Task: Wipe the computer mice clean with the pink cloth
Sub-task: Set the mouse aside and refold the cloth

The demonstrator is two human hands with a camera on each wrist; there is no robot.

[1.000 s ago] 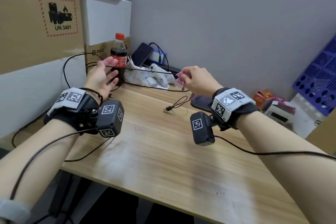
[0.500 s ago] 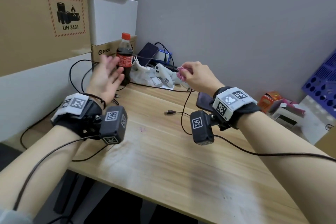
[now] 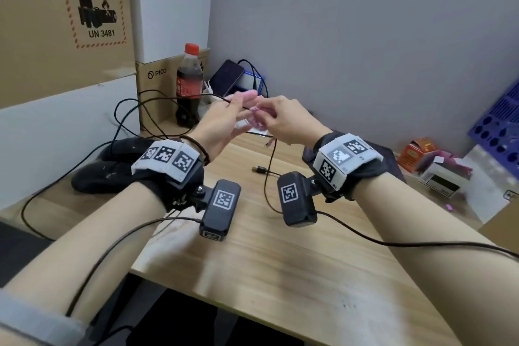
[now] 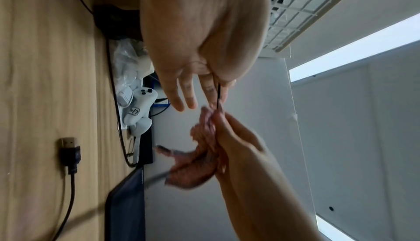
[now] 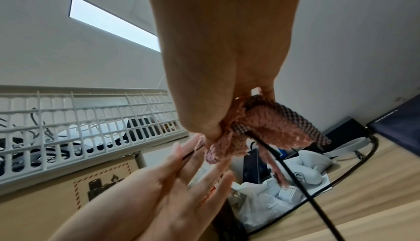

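- Head view: a light wood-grain desk (image 3: pixel 280 261) stands in a corner with plain grey walls; stacked cardboard boxes (image 3: pixel 56 45) line the side left of the desk.
- One cola bottle (image 3: pixel 189 84), dark liquid with a red cap, stands upright at the back of the desk, in front of the boxes.
- Two black computer mice (image 3: pixel 112 166) lie side by side on the desk, in front of and left of the bottle; both shells are rounded, glossy and speckled with pale marks.
- One thin black cable (image 3: pixel 157 95) loops in front of the bottle and runs up into both hands; a USB plug (image 3: pixel 259 169) lies flat on the desk, right of the mice.
- One pink cloth (image 5: pixel 261 130), woven and fringed with a checked edge, is held above the desk, right of the bottle.
- Right hand (image 3: pixel 289 121): thumb and fingers pinch the bunched cloth around the cable.
- Left hand (image 3: pixel 224 123): fingers straight and slightly spread; the cable passes between thumb and forefinger, fingertips near the cloth.
- White controllers (image 4: pixel 138 112) in clear plastic lie at the back of the desk, right of the bottle.
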